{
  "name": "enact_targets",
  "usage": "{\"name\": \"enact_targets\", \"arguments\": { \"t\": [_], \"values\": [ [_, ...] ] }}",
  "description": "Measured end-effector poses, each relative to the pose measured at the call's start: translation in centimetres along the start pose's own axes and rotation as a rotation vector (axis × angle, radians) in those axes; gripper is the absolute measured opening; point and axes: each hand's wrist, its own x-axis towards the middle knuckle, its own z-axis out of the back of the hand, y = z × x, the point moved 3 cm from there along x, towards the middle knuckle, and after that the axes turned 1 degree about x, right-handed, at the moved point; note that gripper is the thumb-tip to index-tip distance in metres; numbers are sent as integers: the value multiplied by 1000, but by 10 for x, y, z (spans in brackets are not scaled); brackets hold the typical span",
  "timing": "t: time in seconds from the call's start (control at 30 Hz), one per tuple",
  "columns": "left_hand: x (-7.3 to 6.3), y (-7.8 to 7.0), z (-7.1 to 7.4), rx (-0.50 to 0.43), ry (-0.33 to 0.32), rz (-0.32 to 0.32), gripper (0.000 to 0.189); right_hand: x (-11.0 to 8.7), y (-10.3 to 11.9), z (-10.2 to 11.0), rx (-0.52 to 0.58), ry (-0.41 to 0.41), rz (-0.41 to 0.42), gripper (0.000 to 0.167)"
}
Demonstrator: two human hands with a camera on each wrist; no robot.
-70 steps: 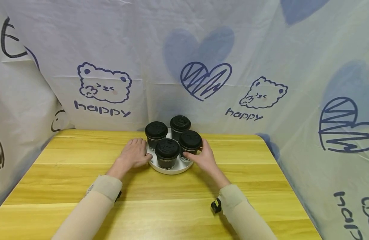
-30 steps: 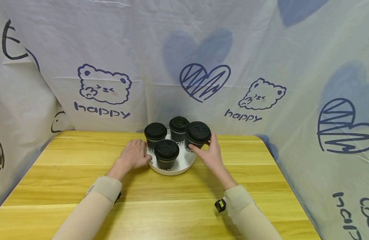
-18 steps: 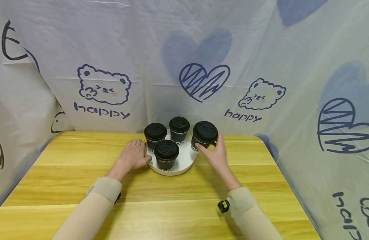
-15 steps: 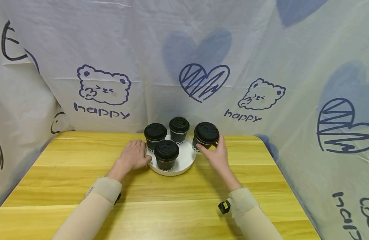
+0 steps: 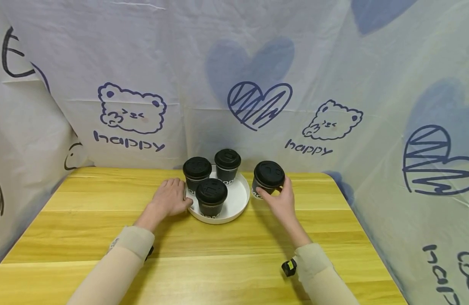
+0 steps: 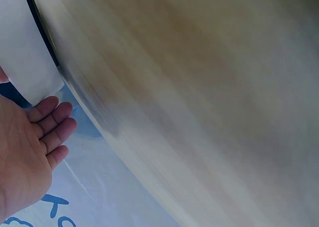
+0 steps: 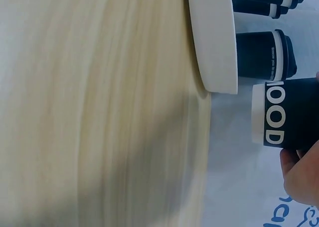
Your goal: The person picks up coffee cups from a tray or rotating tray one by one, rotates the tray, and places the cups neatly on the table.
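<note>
My right hand (image 5: pixel 282 202) grips a black paper coffee cup (image 5: pixel 258 188) by its side, thumb at the front. The cup has a black lid and hangs above the table just right of the round white tray (image 5: pixel 236 203). In the right wrist view, white letters "OOD" show on the held cup (image 7: pixel 294 112), and a gap parts its white base from the tabletop. At the tray's left edge my left hand (image 5: pixel 169 198) rests with its thumb against the rim. The left wrist view shows its loosely bent fingers (image 6: pixel 55 122) beside the tray's outer wall (image 6: pixel 30 48).
Several lidded black cups stand on the tray: one at the front (image 5: pixel 211 199), one at the left (image 5: pixel 197 171) and one at the back (image 5: pixel 227 163). A wooden table (image 5: pixel 211 262) lies beneath, with a printed white cloth (image 5: pixel 204 123) hanging behind it.
My right hand has lifted one cup off the tray and carried it right, past the tray's edge; over the last half second it has also come slightly lower. The left hand has stayed put.
</note>
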Motion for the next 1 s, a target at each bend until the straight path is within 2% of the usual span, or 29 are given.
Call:
{"name": "enact_targets", "arguments": {
  "t": [0.47,0.6,1.0],
  "values": [
    [1,2,-4,-4,-6,0,68,3,-15,14,-17,-5,-5,82],
    [0,0,-2,-1,7,7,69,4,-18,17,-34,-8,-14,82],
    [3,2,-6,4,11,0,72,8,-29,32,-62,-45,-37,83]
  ]
}}
